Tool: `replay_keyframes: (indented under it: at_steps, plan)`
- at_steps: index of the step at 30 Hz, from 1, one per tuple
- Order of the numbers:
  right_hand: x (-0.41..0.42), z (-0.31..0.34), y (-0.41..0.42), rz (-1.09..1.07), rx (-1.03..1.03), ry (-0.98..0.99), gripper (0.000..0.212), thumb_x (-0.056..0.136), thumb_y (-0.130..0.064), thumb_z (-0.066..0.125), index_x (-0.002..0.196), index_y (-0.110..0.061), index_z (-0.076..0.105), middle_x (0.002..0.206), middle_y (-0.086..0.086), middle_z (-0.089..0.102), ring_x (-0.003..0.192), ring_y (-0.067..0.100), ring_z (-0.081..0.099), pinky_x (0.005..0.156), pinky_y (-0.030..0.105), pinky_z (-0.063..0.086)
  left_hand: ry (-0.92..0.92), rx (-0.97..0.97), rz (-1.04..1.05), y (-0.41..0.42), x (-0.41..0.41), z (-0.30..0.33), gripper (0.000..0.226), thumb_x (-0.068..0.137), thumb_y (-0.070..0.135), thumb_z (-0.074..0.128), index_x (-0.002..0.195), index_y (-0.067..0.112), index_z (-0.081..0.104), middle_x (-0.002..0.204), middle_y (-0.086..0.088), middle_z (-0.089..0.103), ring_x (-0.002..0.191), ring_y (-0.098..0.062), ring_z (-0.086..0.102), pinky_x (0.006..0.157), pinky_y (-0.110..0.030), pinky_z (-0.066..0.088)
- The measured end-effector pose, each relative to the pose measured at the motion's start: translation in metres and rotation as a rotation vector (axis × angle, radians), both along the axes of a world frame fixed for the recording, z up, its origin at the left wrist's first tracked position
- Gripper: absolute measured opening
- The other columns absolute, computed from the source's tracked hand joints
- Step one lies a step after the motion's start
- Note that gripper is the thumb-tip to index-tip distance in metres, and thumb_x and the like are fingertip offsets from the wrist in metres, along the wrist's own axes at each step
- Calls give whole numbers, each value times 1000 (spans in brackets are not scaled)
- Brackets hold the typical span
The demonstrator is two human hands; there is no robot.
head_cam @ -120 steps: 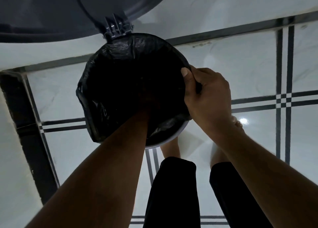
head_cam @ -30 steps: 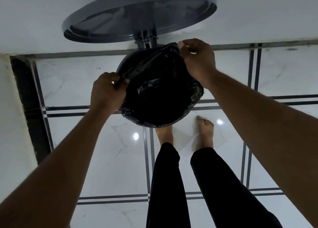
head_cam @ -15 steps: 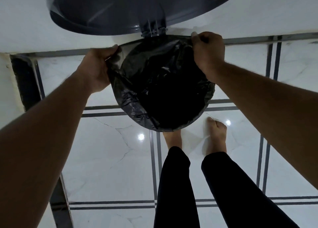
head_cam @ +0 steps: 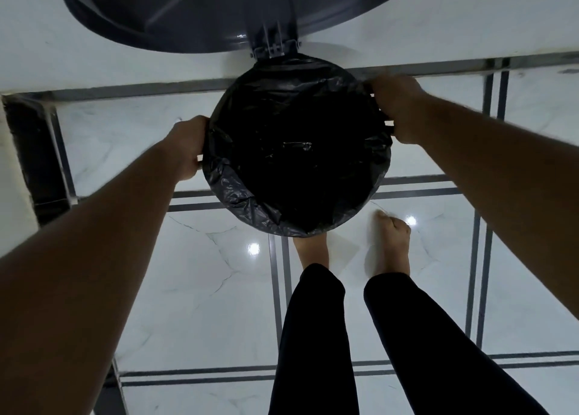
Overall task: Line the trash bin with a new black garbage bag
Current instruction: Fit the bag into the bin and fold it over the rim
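**binguy:** Looking straight down from the head cam rn. Round trash bin [head_cam: 380, 192] sits on the white tiled floor [head_cam: 194, 289], right against the wall, w/ its dark grey lid [head_cam: 188, 10] flipped up and open at the top of the shot, hinge at the far edge of the rim. Black garbage bag [head_cam: 297, 151] is inside and its edge is folded over the rim pretty much all the way round (crinkly overhang is clearest on the near-left side).

**tilefan:** ok and the hands? holding anything?

**binguy:** Both on the bag edge. Left hand [head_cam: 188, 148] is at the left side of the rim, fingers curled down round the outside, closed over the plastic there. Right hand [head_cam: 399, 107] is at the far-right side, also clamped on the folded-over edge, knuckles up. Bit of motion blur on both, so can't tell exactly how much plastic each one has pinched.

**tilefan:** anything in the bag?

**binguy:** Can't tell, inside is just black w/ a few shiny creases. Person's legs in black trousers [head_cam: 316, 345] come in from the bottom, barefoot; left foot [head_cam: 311, 251] is partly tucked under the near edge of the bin, right foot [head_cam: 393, 245] just beside it. Floor has dark double grout lines and a couple of light reflections.
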State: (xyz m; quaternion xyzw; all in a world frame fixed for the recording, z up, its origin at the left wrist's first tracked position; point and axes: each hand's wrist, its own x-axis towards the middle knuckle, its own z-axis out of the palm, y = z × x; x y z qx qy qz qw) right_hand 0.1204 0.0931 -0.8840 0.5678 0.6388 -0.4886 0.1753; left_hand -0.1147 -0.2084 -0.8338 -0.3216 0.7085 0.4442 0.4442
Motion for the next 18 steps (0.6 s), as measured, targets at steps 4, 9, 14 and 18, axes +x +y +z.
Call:
replay_keyframes:
  at_steps: [4,9,14,18]
  plan:
    - [-146,84,17,154,127,42,42,97,-42,58,102,-2,70,88,6,72,79,20,58,75,36,48,240,-225,169,-20,20,24,24,79,31,58,99,19,61,95,-5,56,75,-20,49,66,-30,38]
    - [-88,111,-6,179,192,179,35,110,-44,53,128,-22,74,113,-13,72,111,10,64,96,25,45,951,-376,-185,15,85,95,1,98,23,63,96,23,62,91,4,68,74,-7,61,70,-20,46]
    - [-81,107,-28,248,192,244,55,113,-57,35,138,-21,68,137,-6,74,128,10,64,111,32,49,812,-84,-730,62,100,85,15,103,28,59,100,18,69,93,8,70,88,-11,68,73,-20,51]
    - [-94,88,-25,275,288,308,45,117,-50,32,103,-24,66,88,-12,72,81,-10,63,72,6,42,270,-103,-803,96,81,2,38,109,37,52,111,4,71,111,-16,75,110,-32,69,80,-26,43]
